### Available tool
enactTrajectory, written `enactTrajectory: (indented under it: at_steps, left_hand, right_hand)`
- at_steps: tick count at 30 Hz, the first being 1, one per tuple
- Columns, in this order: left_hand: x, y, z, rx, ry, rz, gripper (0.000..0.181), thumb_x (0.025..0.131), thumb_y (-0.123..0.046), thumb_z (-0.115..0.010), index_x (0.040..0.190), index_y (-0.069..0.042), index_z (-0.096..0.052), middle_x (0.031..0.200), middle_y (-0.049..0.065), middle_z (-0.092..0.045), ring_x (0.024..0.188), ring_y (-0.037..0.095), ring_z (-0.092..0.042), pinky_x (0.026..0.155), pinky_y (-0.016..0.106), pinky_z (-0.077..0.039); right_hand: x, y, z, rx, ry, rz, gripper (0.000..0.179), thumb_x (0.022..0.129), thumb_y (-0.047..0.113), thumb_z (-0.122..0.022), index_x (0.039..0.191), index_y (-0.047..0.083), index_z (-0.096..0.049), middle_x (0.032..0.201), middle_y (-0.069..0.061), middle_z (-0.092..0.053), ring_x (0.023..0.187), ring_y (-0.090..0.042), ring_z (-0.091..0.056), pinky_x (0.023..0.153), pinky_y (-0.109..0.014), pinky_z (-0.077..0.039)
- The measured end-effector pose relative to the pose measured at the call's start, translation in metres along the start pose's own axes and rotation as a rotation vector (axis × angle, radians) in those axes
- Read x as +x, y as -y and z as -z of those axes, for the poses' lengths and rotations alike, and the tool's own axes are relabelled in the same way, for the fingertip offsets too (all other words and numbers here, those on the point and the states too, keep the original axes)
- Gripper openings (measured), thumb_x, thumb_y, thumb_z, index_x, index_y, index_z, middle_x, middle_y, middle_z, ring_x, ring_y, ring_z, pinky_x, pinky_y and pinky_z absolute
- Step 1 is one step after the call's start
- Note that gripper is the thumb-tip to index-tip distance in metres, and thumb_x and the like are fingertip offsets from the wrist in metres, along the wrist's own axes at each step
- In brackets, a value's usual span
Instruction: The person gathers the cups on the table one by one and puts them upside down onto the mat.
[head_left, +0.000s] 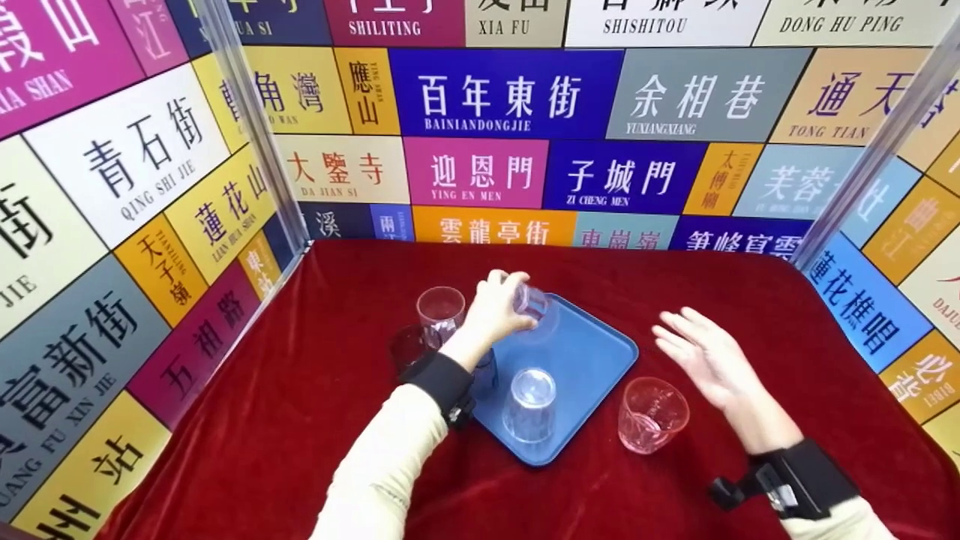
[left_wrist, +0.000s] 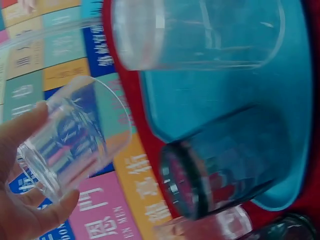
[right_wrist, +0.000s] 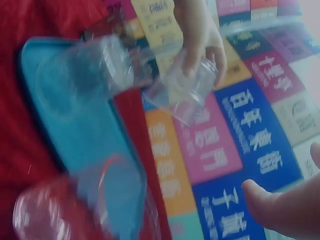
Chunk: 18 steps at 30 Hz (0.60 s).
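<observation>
My left hand (head_left: 499,304) grips a clear glass (left_wrist: 82,135) near its base, tilted above the far left part of a blue tray (head_left: 585,352). Upside down on the tray's near end stands another clear glass (head_left: 529,409). A dark-tinted glass (left_wrist: 235,160), also upside down on the tray, is mostly hidden behind my left wrist in the head view. To the right of the tray, my right hand (head_left: 701,349) hovers with extended fingers and holds nothing. Below it, a clear glass (head_left: 652,420) sits mouth up on the red cloth.
Left of the tray, a clear glass (head_left: 441,315) and a dark glass (head_left: 407,349) stand on the red cloth (head_left: 315,337). Panels with printed place names (head_left: 480,97) enclose the back and sides, with clear corner posts (head_left: 259,120).
</observation>
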<state>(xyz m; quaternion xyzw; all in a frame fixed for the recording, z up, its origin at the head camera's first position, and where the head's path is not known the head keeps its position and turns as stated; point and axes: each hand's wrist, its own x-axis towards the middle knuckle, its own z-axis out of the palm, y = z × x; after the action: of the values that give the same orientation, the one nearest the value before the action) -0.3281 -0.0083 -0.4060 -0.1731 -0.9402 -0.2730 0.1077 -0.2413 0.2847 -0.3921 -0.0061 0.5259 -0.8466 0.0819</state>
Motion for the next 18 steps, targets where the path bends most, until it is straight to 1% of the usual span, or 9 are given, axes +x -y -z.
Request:
enactTrajectory:
  at_steps: [1, 3, 5, 6, 8, 10, 11, 15, 18]
  left_hand:
    - [0.001, 0.001, -0.003, 0.034, 0.010, -0.005, 0.065, 0.068, -0.026, -0.079, 0.125, -0.015, -0.050, 0.120, 0.016, -0.045, 0.104, 0.034, -0.046, 0.082, 0.039, -0.049]
    - [0.002, 0.002, -0.010, 0.097, 0.031, -0.022, 0.064, 0.068, -0.023, -0.079, 0.125, -0.015, -0.050, 0.121, 0.017, -0.045, 0.104, 0.033, -0.046, 0.079, 0.040, -0.050]
    - [0.004, 0.004, -0.014, 0.146, 0.056, -0.040, 0.064, 0.067, -0.019, -0.079, 0.124, -0.016, -0.051, 0.121, 0.016, -0.046, 0.104, 0.033, -0.046, 0.078, 0.040, -0.049]
    - [0.005, 0.005, -0.016, 0.171, 0.074, -0.045, 0.063, 0.066, -0.018, -0.079, 0.123, -0.016, -0.052, 0.122, 0.015, -0.046, 0.105, 0.033, -0.046, 0.078, 0.041, -0.049]
    - [0.007, 0.007, -0.020, 0.215, 0.120, -0.053, 0.063, 0.066, -0.016, -0.078, 0.123, -0.017, -0.052, 0.123, 0.014, -0.046, 0.106, 0.032, -0.046, 0.079, 0.041, -0.049]
    - [0.009, 0.010, -0.023, 0.251, 0.155, -0.064, 0.061, 0.067, -0.015, -0.077, 0.123, -0.018, -0.053, 0.124, 0.013, -0.047, 0.108, 0.032, -0.045, 0.080, 0.041, -0.048]
    - [0.010, 0.011, -0.025, 0.264, 0.170, -0.068, 0.061, 0.067, -0.015, -0.076, 0.123, -0.018, -0.053, 0.125, 0.013, -0.047, 0.108, 0.032, -0.045, 0.080, 0.040, -0.048]
    - [0.011, 0.015, -0.032, 0.267, 0.182, -0.076, 0.060, 0.068, -0.015, -0.077, 0.123, -0.017, -0.053, 0.125, 0.013, -0.047, 0.109, 0.033, -0.045, 0.080, 0.041, -0.049]
    - [0.011, 0.019, -0.036, 0.285, 0.184, -0.083, 0.060, 0.067, -0.015, -0.077, 0.122, -0.016, -0.054, 0.124, 0.013, -0.047, 0.108, 0.033, -0.045, 0.080, 0.041, -0.049]
  right_hand:
    - [-0.001, -0.001, 0.007, -0.078, -0.021, 0.012, 0.070, 0.095, 0.013, -0.046, 0.144, 0.003, 0.003, 0.104, 0.008, -0.061, 0.094, -0.007, -0.061, 0.091, -0.024, -0.045]
    - [-0.001, -0.005, 0.022, -0.309, -0.066, 0.019, 0.074, 0.095, 0.018, -0.046, 0.144, -0.002, 0.006, 0.119, -0.003, -0.055, 0.094, 0.000, -0.057, 0.089, -0.019, -0.045]
    - [-0.002, -0.010, 0.037, -0.572, -0.114, 0.004, 0.075, 0.096, 0.026, -0.045, 0.143, -0.006, 0.004, 0.133, -0.016, -0.043, 0.105, -0.006, -0.053, 0.094, -0.022, -0.042]
    - [-0.003, -0.012, 0.044, -0.692, -0.130, -0.009, 0.075, 0.096, 0.030, -0.043, 0.143, -0.007, 0.003, 0.138, -0.023, -0.035, 0.111, -0.012, -0.051, 0.097, -0.026, -0.040]
    - [-0.004, -0.017, 0.057, -0.859, -0.146, -0.037, 0.076, 0.096, 0.037, -0.039, 0.143, -0.007, 0.001, 0.143, -0.032, -0.019, 0.123, -0.027, -0.040, 0.104, -0.037, -0.033]
    - [-0.007, -0.022, 0.067, -0.926, -0.148, -0.058, 0.075, 0.097, 0.041, -0.034, 0.143, -0.007, 0.000, 0.143, -0.034, -0.016, 0.129, -0.041, -0.027, 0.106, -0.048, -0.026]
    - [-0.009, -0.024, 0.070, -0.938, -0.141, -0.064, 0.075, 0.097, 0.042, -0.033, 0.143, -0.007, 0.000, 0.144, -0.034, -0.014, 0.130, -0.044, -0.024, 0.106, -0.051, -0.024]
    - [-0.017, -0.030, 0.077, -0.968, -0.074, -0.053, 0.071, 0.098, 0.039, -0.031, 0.142, -0.008, -0.001, 0.144, -0.034, -0.011, 0.132, -0.047, -0.016, 0.107, -0.055, -0.017]
    - [-0.023, -0.035, 0.077, -1.018, 0.007, -0.011, 0.069, 0.098, 0.030, -0.037, 0.141, -0.010, -0.002, 0.143, -0.035, -0.013, 0.132, -0.049, -0.013, 0.106, -0.057, -0.016]
